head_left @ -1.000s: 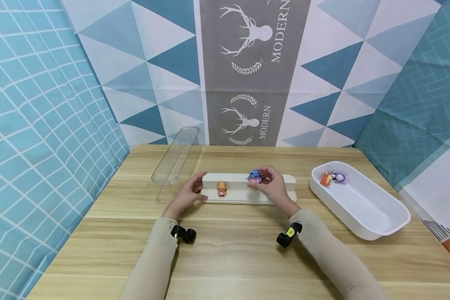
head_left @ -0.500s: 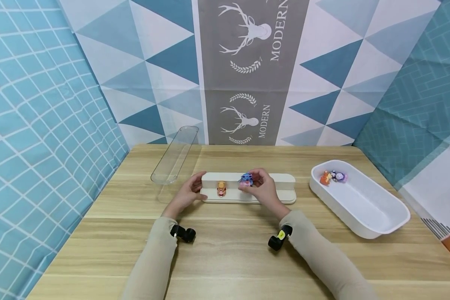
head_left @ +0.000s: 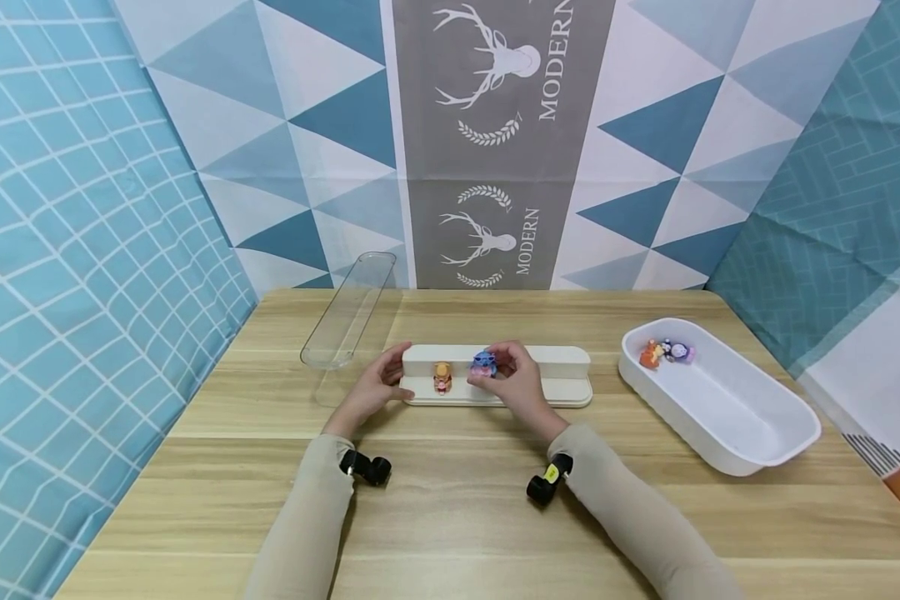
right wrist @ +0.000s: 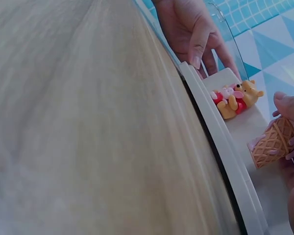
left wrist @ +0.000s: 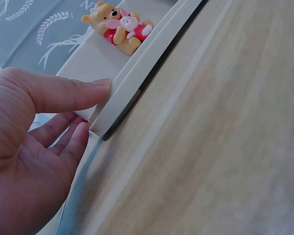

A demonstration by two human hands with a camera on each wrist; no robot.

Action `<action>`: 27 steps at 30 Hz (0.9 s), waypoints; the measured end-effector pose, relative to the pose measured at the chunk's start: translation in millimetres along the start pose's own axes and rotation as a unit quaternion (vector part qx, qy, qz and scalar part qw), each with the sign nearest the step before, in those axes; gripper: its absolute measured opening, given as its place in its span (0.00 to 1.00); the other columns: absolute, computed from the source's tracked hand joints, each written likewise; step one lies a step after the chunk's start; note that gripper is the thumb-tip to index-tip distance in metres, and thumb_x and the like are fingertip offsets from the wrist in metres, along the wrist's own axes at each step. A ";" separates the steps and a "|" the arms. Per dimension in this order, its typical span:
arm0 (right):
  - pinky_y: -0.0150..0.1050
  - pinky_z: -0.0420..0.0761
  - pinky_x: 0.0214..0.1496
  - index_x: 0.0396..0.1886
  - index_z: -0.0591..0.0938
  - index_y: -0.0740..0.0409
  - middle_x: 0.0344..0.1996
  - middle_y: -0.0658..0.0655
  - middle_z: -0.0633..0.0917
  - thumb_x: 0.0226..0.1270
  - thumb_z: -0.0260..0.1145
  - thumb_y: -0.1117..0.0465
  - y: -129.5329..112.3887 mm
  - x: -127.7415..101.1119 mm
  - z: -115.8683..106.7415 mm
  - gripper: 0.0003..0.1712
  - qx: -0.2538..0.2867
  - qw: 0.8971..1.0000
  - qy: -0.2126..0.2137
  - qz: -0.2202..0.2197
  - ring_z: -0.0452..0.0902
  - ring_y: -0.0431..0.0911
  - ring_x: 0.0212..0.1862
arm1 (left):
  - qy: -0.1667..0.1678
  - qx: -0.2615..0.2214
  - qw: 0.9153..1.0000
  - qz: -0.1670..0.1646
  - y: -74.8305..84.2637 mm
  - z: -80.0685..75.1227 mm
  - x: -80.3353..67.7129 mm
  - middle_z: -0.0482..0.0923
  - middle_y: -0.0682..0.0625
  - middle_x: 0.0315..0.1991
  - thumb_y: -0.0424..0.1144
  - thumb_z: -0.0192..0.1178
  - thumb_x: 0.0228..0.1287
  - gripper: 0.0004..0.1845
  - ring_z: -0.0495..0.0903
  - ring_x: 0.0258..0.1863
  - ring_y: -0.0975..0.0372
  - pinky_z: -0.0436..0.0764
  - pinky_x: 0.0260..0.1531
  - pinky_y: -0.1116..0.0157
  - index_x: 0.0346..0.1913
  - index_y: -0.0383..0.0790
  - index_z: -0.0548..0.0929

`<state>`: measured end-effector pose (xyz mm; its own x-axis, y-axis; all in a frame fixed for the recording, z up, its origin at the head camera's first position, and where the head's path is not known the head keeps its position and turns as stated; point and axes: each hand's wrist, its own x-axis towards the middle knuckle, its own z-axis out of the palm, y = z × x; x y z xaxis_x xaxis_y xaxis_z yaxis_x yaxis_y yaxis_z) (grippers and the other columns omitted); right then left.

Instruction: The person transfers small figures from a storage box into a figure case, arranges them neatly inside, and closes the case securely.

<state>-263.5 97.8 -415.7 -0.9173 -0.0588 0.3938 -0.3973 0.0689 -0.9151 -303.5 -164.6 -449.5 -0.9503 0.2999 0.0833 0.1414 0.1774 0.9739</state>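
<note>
I see a wooden table [head_left: 465, 517] ringed by blue patterned cloth [head_left: 67, 250], with a grey deer banner [head_left: 487, 142] behind

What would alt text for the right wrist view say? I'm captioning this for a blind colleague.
The right hand pinches a small toy with a waffle-cone base just above a white stepped stand on a wooden table. Further along the stand sits a yellow bear figurine, and the left hand touches the stand's far end.
</note>
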 end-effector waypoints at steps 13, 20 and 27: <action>0.32 0.83 0.47 0.45 0.78 0.75 0.41 0.64 0.78 0.46 0.78 0.78 2.8 -1.8 5.4 0.25 -0.033 0.999 -0.002 -0.042 0.77 0.46 0.41 | -0.001 0.003 1.000 0.001 -2.8 -1.2 0.8 0.63 0.31 0.69 0.12 0.62 0.51 0.48 0.64 0.68 0.41 0.63 0.70 0.50 0.76 0.33 0.58; 0.40 0.85 0.47 0.45 0.78 0.74 0.40 0.65 0.77 0.47 0.78 0.76 -0.4 -3.2 7.0 0.24 -0.075 0.996 -0.005 -0.046 0.78 0.54 0.42 | -0.007 0.007 1.000 0.002 -1.0 -1.0 1.2 0.63 0.31 0.69 0.12 0.62 0.52 0.48 0.64 0.68 0.41 0.64 0.70 0.50 0.77 0.33 0.57; 0.48 0.84 0.49 0.47 0.78 0.73 0.43 0.68 0.76 0.47 0.79 0.76 22.5 2.9 7.0 0.26 -0.086 0.996 -0.005 -0.038 0.78 0.57 0.44 | -0.005 0.004 1.000 -0.007 1.3 -0.5 -0.5 0.63 0.32 0.69 0.13 0.62 0.52 0.48 0.63 0.69 0.42 0.63 0.71 0.51 0.77 0.36 0.58</action>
<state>-274.9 92.2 -435.7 -0.8847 -0.0801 0.4592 -0.4645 0.2331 -0.8543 -302.9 -165.0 -448.2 -0.9493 0.3070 0.0679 0.1308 0.1889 0.9732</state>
